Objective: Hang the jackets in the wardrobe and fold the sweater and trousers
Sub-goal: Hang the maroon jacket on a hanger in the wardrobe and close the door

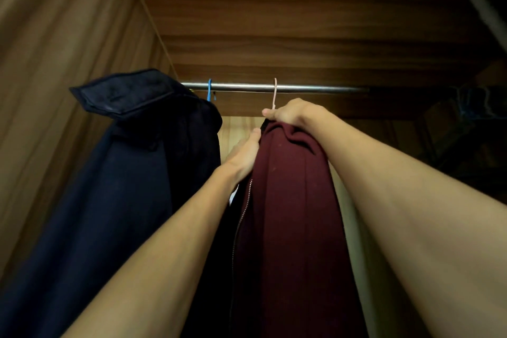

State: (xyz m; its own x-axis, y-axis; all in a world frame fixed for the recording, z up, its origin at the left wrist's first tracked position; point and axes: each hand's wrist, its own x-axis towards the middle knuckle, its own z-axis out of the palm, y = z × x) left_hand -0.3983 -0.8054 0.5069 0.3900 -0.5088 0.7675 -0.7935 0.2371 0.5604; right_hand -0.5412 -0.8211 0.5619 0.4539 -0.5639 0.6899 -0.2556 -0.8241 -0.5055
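A maroon zip jacket [288,200] hangs from a pale pink hanger [275,94] whose hook is over the metal rail [301,88]. My right hand [290,112] grips the jacket's top at the neck, just under the hook. My left hand [244,156] holds the jacket's left edge near the collar, fingers tucked against the cloth. Left of it a dark navy jacket [131,159] hangs on a blue hanger [210,89] on the same rail.
The wardrobe's brown wooden side wall [68,49] is on the left and its wooden top panel [288,8] is overhead. Dark clothing [477,104] shows dimly at the rail's far right end. A stretch of bare rail lies right of the pink hook.
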